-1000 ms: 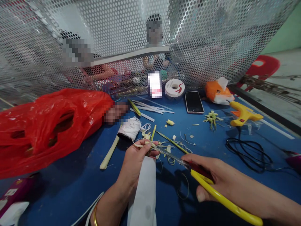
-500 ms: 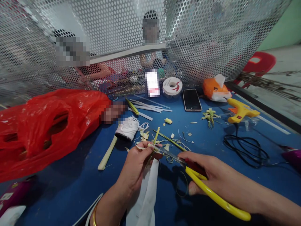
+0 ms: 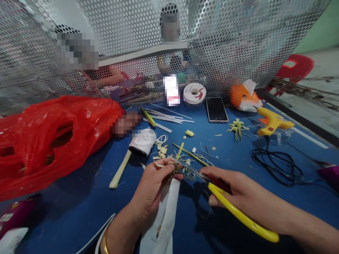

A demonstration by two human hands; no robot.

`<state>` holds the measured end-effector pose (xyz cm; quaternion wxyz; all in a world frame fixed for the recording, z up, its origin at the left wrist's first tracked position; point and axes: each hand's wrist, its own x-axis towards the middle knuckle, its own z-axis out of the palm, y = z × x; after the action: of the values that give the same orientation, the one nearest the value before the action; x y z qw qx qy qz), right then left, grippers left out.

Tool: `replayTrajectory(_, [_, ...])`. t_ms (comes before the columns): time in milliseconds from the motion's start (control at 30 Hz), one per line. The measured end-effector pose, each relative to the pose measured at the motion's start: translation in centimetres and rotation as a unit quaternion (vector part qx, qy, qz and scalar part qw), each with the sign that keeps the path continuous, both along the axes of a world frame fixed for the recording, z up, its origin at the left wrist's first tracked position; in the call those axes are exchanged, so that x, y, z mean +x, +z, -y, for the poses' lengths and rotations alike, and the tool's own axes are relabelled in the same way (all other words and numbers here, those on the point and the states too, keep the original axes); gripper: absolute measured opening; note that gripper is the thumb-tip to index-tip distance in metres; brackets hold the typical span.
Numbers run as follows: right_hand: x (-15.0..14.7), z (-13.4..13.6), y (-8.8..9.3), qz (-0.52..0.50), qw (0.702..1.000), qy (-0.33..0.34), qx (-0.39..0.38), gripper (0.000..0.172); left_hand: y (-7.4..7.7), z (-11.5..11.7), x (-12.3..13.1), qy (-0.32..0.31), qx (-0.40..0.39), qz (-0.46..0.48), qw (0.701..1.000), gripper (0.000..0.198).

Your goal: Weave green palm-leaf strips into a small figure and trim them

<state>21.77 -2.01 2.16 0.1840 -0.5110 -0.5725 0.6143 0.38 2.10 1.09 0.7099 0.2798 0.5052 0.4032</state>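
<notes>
My left hand [image 3: 156, 180] is closed, pinching a small bundle of pale green leaf strips [image 3: 174, 169], partly hidden by the fingers. A narrow yellow-green strip [image 3: 180, 150] sticks up from or just behind it. My right hand [image 3: 233, 183] grips scissors [image 3: 245, 220] with a long yellow handle and some red at the grip. The scissor blades [image 3: 192, 171] point left, their tips at the bundle by my left fingertips. Below my left hand hangs a strip of white cloth or paper [image 3: 169, 215]. Scraps of leaf [image 3: 162, 151] lie just beyond the hands.
White thread spool [image 3: 143, 141], pale stalk [image 3: 120, 169] and red plastic bag [image 3: 66, 130] lie left. Behind are a ribbon roll [image 3: 194, 93] and a phone [image 3: 216, 109]. A yellow glue gun [image 3: 275, 121], its black cable [image 3: 277, 167] and a knotted leaf figure [image 3: 237, 129] are right.
The view has shifted slightly, so most things sit a little higher. The upright strip now leans further right. Both hands keep their hold, and the scissor tips stay at the leaf bundle.
</notes>
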Motion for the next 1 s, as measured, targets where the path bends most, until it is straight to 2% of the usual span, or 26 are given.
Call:
replayTrajectory(200, [-0.18, 0.11, -0.01, -0.021, 1.000, -0.004, -0.014, 0.035, 0.13, 0.15, 0.00, -0.001, -0.007, 0.001, 1.000, 0.012])
replayTrajectory(600, [-0.41, 0.04, 0.06, -0.005, 1.000, 0.009, 0.002, 0.019, 0.26, 0.26, -0.04, -0.012, -0.022, 0.000, 1.000, 0.015])
replayTrajectory(833, [-0.61, 0.29, -0.13, -0.017, 1.000, -0.002, -0.021, 0.027, -0.06, 0.17, -0.03, 0.003, -0.026, 0.013, 1.000, 0.017])
replayTrajectory(1000, [-0.76, 0.45, -0.32, -0.027, 1.000, -0.006, -0.010, 0.020, -0.46, 0.18, 0.05, 0.005, -0.012, 0.024, 1.000, 0.017])
